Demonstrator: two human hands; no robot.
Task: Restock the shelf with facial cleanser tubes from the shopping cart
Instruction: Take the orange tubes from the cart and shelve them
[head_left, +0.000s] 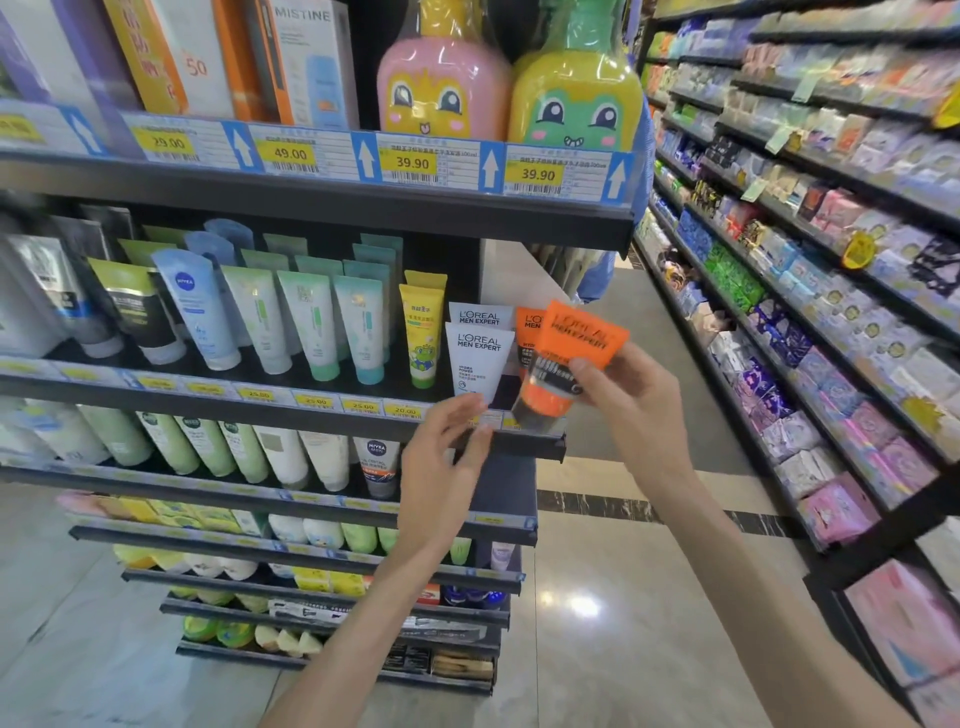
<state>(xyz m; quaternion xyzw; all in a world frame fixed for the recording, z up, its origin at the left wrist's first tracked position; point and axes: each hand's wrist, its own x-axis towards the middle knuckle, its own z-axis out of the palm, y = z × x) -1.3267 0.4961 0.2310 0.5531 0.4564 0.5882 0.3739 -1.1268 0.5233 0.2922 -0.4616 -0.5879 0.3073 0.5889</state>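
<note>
Orange plastic marks the facial cleanser tube that the right hand holds at the right end of the dark metal shelf. The tube is tilted, its black cap pointing down and left toward the shelf edge and its flat crimped end up and to the right. The right grip is grasping it, thumb on the front face and fingers curled behind. Just behind it a second orange tube stands on the shelf, partly hidden by the held one.

To the left of the orange pair stand two white tubes with dark lettering, one behind the other, caps down. The left hand is in front of the shelf lip below them, its grip released, fingers relaxed and spread; the fingertips are at the bottom of the front white tube, though I cannot tell if they touch it.

Further left on the same shelf are a yellow tube with a cartoon frog, then rows of pale green and blue tubes. Yellow price labels line the shelf lip. On the shelf above stand two cartoon-faced bottles, one pink and one yellow-green.
</note>
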